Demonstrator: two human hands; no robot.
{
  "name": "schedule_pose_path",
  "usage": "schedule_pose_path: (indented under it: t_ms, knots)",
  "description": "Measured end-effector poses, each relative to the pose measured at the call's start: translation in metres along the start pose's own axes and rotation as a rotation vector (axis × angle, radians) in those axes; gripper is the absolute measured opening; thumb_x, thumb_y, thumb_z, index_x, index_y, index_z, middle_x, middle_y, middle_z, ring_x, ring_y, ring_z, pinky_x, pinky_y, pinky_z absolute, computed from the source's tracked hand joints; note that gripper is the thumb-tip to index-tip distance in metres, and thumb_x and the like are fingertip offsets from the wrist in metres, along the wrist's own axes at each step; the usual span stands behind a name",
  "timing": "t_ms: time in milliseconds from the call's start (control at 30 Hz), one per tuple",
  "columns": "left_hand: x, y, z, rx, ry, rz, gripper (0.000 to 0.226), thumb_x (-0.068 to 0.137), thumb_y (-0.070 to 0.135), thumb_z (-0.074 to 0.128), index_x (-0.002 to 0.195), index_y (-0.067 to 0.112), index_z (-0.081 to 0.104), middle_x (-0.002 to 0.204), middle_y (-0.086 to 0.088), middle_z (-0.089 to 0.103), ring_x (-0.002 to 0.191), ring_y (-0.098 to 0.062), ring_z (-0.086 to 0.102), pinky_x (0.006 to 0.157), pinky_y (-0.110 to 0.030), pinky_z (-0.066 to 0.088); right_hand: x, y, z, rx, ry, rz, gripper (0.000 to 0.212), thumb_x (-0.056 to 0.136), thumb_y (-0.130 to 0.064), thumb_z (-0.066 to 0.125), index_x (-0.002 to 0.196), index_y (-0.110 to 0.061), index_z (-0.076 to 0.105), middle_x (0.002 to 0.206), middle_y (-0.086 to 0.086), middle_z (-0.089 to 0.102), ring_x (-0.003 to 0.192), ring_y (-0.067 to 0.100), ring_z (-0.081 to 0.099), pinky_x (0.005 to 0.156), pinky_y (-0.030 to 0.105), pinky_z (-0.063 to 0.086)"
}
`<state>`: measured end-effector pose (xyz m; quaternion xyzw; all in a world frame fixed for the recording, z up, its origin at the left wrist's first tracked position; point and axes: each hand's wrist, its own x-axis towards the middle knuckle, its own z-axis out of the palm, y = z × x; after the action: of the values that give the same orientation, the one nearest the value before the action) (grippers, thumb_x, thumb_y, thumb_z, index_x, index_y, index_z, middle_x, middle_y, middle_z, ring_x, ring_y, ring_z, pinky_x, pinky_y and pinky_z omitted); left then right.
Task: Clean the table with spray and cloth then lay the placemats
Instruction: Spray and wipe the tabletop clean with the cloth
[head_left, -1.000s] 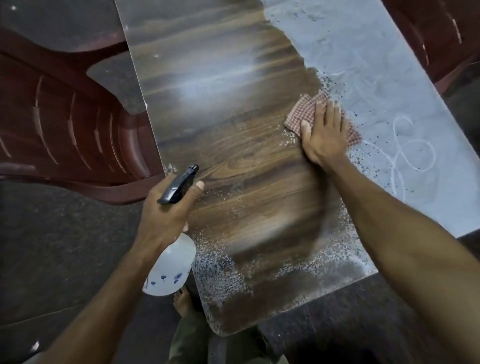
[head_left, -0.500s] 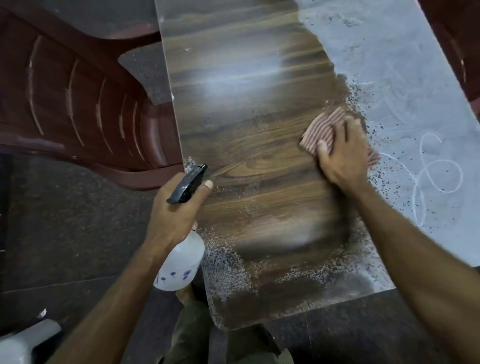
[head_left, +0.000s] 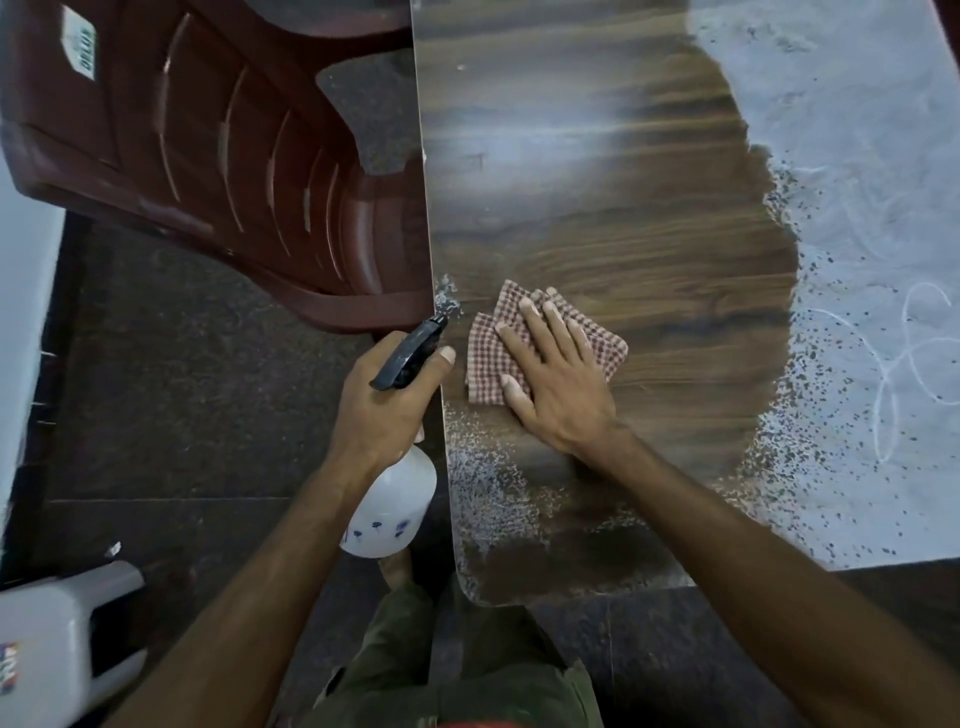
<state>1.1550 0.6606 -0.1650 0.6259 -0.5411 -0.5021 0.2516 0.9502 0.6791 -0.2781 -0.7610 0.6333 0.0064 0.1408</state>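
A wood-grain table (head_left: 597, 208) fills the upper middle; its right part is coated in pale dust with chalk-like scribbles (head_left: 857, 156). My right hand (head_left: 558, 374) lies flat, fingers spread, pressing a red-and-white checked cloth (head_left: 602, 343) onto the table near its left edge. My left hand (head_left: 384, 410) grips a white spray bottle (head_left: 389, 509) with a black trigger head (head_left: 410, 353), held just off the table's left edge, nozzle pointing toward the table. Speckled spray residue (head_left: 493, 493) covers the near left corner. No placemats are in view.
A dark red plastic chair (head_left: 208, 156) stands tight against the table's left edge. A white plastic stool (head_left: 52, 644) sits at the lower left on the dark floor. My legs in olive trousers (head_left: 441, 665) are below the table's near edge.
My right hand has dragged the cloth from the border of the dusty area leftward and nearer, to the table's left edge beside the bottle. The left hand still holds the bottle.
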Motion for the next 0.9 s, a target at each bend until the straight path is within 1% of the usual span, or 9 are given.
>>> schedule_pose_path:
  t_ms: [100, 200, 333, 500, 567, 667, 767, 833, 900]
  knots:
    - [-0.001, -0.005, -0.009, -0.011, 0.014, -0.011, 0.025, 0.096, 0.025, 0.064, 0.092, 0.000, 0.061, 0.088, -0.035, 0.060, 0.041, -0.014, 0.047, 0.039, -0.024, 0.043, 0.017, 0.012, -0.004, 0.002, 0.029, 0.070, 0.066, 0.096, -0.053, 0.029, 0.156, -0.025, 0.027, 0.165, 0.010, 0.014, 0.153, 0.026, 0.007, 0.123, 0.043, 0.001]
    - [-0.004, -0.010, -0.018, -0.010, 0.015, 0.003, 0.023, 0.095, 0.026, 0.064, 0.090, 0.004, 0.062, 0.087, -0.034, 0.060, 0.039, -0.014, 0.048, 0.039, -0.025, 0.043, 0.072, 0.000, -0.011, 0.024, 0.069, 0.198, 0.066, 0.097, -0.054, 0.027, 0.157, -0.027, 0.023, 0.166, 0.010, 0.009, 0.153, 0.029, 0.004, 0.123, 0.046, 0.000]
    - [-0.013, -0.017, -0.027, -0.015, 0.021, 0.019, 0.021, 0.095, 0.026, 0.065, 0.098, 0.005, 0.065, 0.089, -0.032, 0.062, 0.046, -0.020, 0.053, 0.040, -0.023, 0.044, 0.106, -0.036, -0.009, 0.009, 0.063, 0.156, 0.065, 0.099, -0.055, 0.024, 0.158, -0.029, 0.015, 0.166, 0.010, 0.005, 0.153, 0.030, 0.001, 0.123, 0.048, -0.001]
    - [-0.021, -0.017, -0.039, -0.017, -0.017, 0.041, 0.018, 0.094, 0.025, 0.065, 0.097, 0.007, 0.065, 0.074, -0.025, 0.060, 0.039, -0.014, 0.049, 0.040, -0.026, 0.043, 0.031, -0.081, 0.016, 0.013, 0.061, 0.036, 0.062, 0.100, -0.050, 0.021, 0.158, -0.027, 0.017, 0.166, 0.010, 0.006, 0.153, 0.029, 0.001, 0.123, 0.049, 0.005]
    - [-0.023, -0.016, -0.045, -0.024, -0.043, 0.065, 0.017, 0.094, 0.025, 0.065, 0.094, 0.008, 0.065, 0.079, -0.027, 0.062, 0.038, -0.010, 0.049, 0.039, -0.025, 0.043, -0.012, -0.087, 0.027, 0.021, 0.037, 0.025, 0.061, 0.101, -0.051, 0.023, 0.158, -0.029, 0.016, 0.166, 0.007, 0.006, 0.153, 0.026, 0.001, 0.123, 0.047, 0.004]
    - [-0.027, -0.018, -0.056, -0.035, -0.089, 0.094, 0.022, 0.095, 0.023, 0.065, 0.093, 0.001, 0.062, 0.089, -0.034, 0.061, 0.039, -0.007, 0.049, 0.038, -0.023, 0.042, -0.052, -0.068, 0.031, 0.008, 0.006, 0.133, 0.061, 0.101, -0.055, 0.016, 0.157, -0.033, 0.008, 0.166, 0.003, 0.001, 0.153, 0.022, -0.003, 0.123, 0.048, 0.005]
    - [-0.031, -0.022, -0.065, -0.026, -0.119, 0.119, 0.025, 0.095, 0.024, 0.065, 0.093, -0.001, 0.060, 0.090, -0.035, 0.061, 0.039, -0.008, 0.049, 0.037, -0.023, 0.042, -0.046, -0.053, 0.025, 0.023, 0.069, 0.322, 0.065, 0.097, -0.053, 0.021, 0.158, -0.030, 0.018, 0.166, 0.007, 0.009, 0.153, 0.025, 0.006, 0.123, 0.046, 0.007]
    - [-0.035, -0.025, -0.071, -0.014, -0.140, 0.136, 0.024, 0.095, 0.024, 0.064, 0.095, 0.000, 0.060, 0.091, -0.035, 0.061, 0.038, -0.008, 0.048, 0.037, -0.022, 0.042, -0.030, -0.064, 0.023, 0.044, 0.110, 0.445, 0.068, 0.094, -0.050, 0.024, 0.157, -0.027, 0.021, 0.166, 0.009, 0.012, 0.153, 0.029, 0.008, 0.122, 0.047, 0.004]
    - [-0.040, -0.026, -0.073, 0.008, -0.161, 0.149, 0.025, 0.095, 0.024, 0.064, 0.095, 0.000, 0.060, 0.091, -0.034, 0.061, 0.038, -0.008, 0.048, 0.037, -0.021, 0.041, -0.021, -0.086, 0.023, 0.067, 0.114, 0.495, 0.068, 0.094, -0.048, 0.024, 0.158, -0.025, 0.016, 0.166, 0.011, 0.007, 0.153, 0.031, 0.004, 0.122, 0.048, 0.000]
